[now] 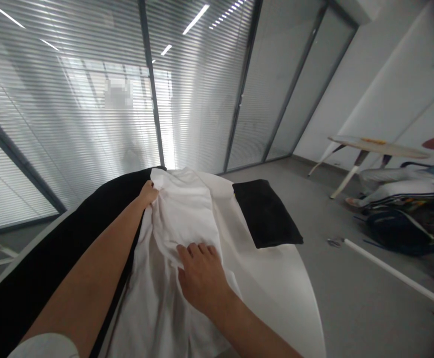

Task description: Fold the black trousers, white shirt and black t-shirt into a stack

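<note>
A large white cloth (189, 211), possibly a garment, lies wrinkled over the round table and runs down toward me, with its upper part folded over. At the far left edge of that cloth, my left hand (149, 194) is closed on the fabric. My right hand (204, 278) is palm down on the nearer part, with curled fingers and the thumb gripping a fold. Left of the white cloth, a long black cloth (101, 214) is spread, partly behind my left forearm. On the right side lies a neatly folded black cloth (267, 214), apart from both hands.
The white tabletop (295, 293) curves round at the right. Beyond it, a white pole (396, 271) lies on the grey floor. A seated person (396, 181) is near another table (381, 145) and a dark bag (399, 231). Glass partitions with blinds (198, 99) stand behind.
</note>
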`<state>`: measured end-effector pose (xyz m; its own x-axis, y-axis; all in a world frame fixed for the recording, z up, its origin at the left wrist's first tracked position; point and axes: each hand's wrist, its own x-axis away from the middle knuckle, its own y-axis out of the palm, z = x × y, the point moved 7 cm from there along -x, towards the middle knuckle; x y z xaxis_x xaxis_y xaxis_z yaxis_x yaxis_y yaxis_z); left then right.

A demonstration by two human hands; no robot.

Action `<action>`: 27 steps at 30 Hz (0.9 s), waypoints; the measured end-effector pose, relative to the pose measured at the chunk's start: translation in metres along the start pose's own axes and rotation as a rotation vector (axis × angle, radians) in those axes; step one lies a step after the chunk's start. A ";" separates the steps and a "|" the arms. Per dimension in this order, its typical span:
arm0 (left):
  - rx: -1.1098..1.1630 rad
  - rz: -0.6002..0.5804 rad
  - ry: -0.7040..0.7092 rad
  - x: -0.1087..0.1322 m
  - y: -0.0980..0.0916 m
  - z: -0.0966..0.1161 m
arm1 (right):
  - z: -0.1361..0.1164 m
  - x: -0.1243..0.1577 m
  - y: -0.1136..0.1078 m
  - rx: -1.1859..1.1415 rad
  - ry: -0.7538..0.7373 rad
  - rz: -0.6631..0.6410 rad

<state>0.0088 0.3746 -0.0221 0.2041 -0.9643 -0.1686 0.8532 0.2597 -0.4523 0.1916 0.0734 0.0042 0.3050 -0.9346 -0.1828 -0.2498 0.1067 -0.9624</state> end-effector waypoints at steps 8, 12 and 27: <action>-0.018 -0.085 -0.193 0.011 -0.004 -0.010 | -0.003 0.003 -0.003 -0.037 -0.042 -0.061; -0.094 -0.283 -0.338 0.021 -0.007 -0.014 | -0.005 0.005 -0.004 -0.046 -0.054 -0.075; -0.142 0.022 -0.079 0.027 0.003 0.001 | 0.004 -0.004 0.011 0.032 0.072 0.039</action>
<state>0.0174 0.3490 -0.0274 0.2639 -0.9580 -0.1125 0.7731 0.2799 -0.5693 0.1910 0.0794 -0.0066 0.2283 -0.9514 -0.2067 -0.2302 0.1535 -0.9610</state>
